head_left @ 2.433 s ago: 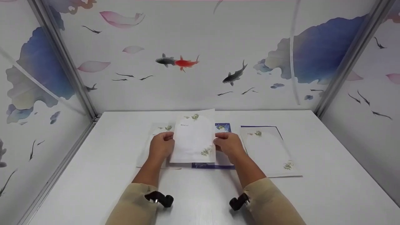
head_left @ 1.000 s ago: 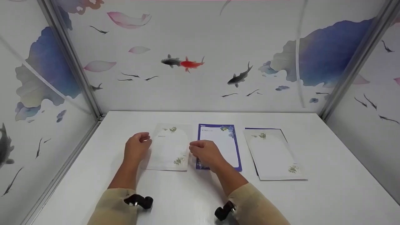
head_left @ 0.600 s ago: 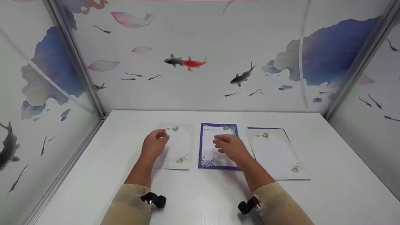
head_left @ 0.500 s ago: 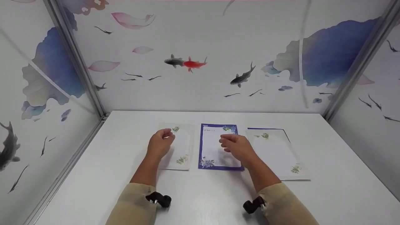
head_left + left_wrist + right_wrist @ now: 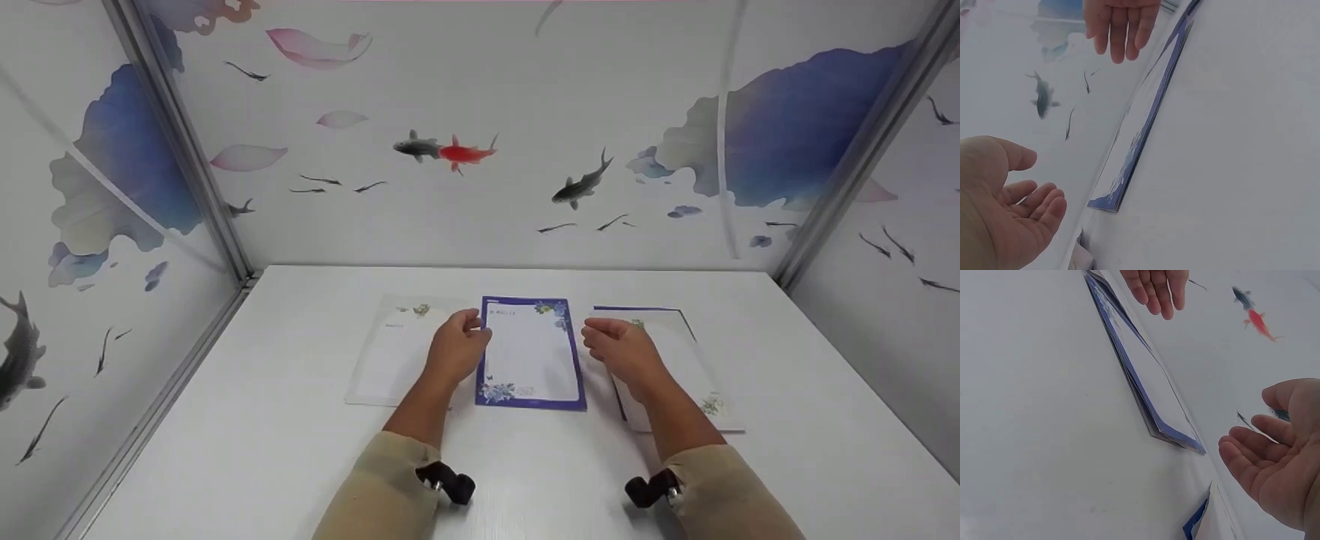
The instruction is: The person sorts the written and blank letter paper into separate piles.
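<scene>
Surface (image 5: 225,420): smooth, soft sheen toward the near edge. Blue-bordered sheet (image 5: 529,352), toward the surface's far edge: smooth printed paper. Left floral sheet (image 5: 390,352) and right floral sheet (image 5: 694,367): thin paper, apparently matt. Back wall (image 5: 487,217): smooth printed panel. Corner post (image 5: 186,142), surface's far left corner: metal, satin. Left sleeve (image 5: 382,487), right sleeve (image 5: 731,487): matt cloth. Left wrist mount (image 5: 454,484): plastic-looking, shiny metal fitting.

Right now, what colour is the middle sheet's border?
The border is blue-purple; it shows best in the head view.
</scene>
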### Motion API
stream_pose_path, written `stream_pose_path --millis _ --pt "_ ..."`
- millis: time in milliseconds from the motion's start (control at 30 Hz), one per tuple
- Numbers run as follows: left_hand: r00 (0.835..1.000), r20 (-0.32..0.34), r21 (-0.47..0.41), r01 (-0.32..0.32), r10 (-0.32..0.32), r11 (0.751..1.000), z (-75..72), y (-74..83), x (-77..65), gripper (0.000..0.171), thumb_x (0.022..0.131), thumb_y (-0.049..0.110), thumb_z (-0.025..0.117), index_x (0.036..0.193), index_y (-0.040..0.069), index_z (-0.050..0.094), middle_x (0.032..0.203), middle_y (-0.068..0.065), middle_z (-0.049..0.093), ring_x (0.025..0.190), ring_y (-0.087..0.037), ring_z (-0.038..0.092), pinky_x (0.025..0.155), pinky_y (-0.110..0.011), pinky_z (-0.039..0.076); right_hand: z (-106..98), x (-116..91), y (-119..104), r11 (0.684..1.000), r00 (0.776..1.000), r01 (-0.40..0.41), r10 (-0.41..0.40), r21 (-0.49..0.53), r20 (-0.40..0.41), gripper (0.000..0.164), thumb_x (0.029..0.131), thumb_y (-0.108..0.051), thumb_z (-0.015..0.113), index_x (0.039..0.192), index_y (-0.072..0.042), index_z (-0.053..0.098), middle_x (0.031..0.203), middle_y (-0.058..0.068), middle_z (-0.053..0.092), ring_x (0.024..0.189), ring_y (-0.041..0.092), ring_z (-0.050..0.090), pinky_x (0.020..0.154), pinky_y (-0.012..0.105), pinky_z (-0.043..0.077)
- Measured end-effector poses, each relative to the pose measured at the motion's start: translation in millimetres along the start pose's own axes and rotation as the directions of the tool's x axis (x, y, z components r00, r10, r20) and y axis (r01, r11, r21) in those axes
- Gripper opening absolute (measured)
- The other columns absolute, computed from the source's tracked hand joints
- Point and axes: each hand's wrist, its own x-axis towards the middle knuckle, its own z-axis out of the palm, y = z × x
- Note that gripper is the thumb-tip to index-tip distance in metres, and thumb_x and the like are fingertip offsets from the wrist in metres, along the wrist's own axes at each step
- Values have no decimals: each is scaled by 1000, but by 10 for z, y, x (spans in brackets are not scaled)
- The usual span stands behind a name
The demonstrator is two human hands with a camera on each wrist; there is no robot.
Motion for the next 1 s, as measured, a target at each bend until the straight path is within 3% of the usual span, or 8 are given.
stream_pose_path --millis 200,367,500,667,767,1000 --pt "999 32 18 27 -28 999 17 -56 -6 61 106 33 64 162 18 45 160 -3 58 151 -27 54 123 -47 48 21 8 51 999 1000 -1 1 -37 9 54 109 -40 62 155 -13 55 158 11 58 147 32 57 124 48 46" --pt "990 98 35 94 -97 995 18 -113 -24 71 104 33 66 167 20 35 168 -6 49 158 -30 45 130 -53 38 78 6 92 991 999 -22 27 -134 42 57 108 -39 61 159 -13 51 163 13 53 151 34 52 126 52 44" --pt "987 123 56 99 -106 993 33 -122 -38 75 104 34 66 169 22 31 171 -6 44 160 -30 41 131 -54 34 94 0 93 980 998 -34 42 -196 38 57 108 -39 61 159 -16 51 166 12 49 156 38 44 128 58 38" --pt "982 178 161 31 -60 986 32 -134 -73 77 103 37 69 169 22 33 174 -6 39 164 -32 34 134 -54 30 108 -32 85 959 997 -19 39 -281 68 58 106 -40 65 160 -24 51 170 12 45 159 41 40 127 65 35" --pt "974 226 247 -35 -22 968 31 -149 -98 78 100 41 73 167 23 37 176 -6 36 165 -33 31 135 -54 27 126 -52 88 933 994 39 1 -357 114 62 102 -39 72 160 -28 52 168 15 47 157 42 42 126 67 36" --pt "946 324 419 -166 24 893 81 -165 -142 86 94 46 81 167 28 39 179 0 29 168 -29 22 137 -54 22 177 -80 106 850 973 159 -49 -503 225 71 93 -35 84 158 -32 54 176 0 36 165 39 27 132 65 25"
